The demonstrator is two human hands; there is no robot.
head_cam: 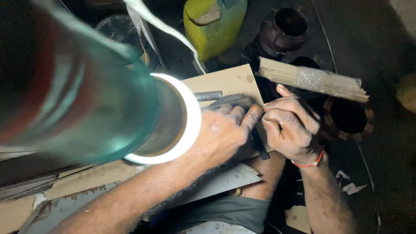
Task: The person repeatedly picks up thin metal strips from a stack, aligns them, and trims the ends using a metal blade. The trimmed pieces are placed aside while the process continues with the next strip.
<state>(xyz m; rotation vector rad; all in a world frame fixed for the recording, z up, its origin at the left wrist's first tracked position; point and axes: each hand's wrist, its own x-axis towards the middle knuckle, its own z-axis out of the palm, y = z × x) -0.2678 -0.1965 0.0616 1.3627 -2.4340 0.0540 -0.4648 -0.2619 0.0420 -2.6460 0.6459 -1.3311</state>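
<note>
Blurred teal tube [86, 95] cut off at left edge; thin gray strips [229, 100] half-hidden under left hand [223, 132].

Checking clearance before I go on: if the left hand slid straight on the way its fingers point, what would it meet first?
Probably the right hand: the left hand points right across the tan board, fingertips nearly touching it.

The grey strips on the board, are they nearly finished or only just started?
Done: one bundle of cardboard-coloured strips wrapped in clear film lies beside the flat tan board. In hand: the left hand and right hand pinch a bunch of thin grey strips together on that board. Left: this bunch shows no wrapping yet; the white tape roll sits unused on the left forearm.
</note>
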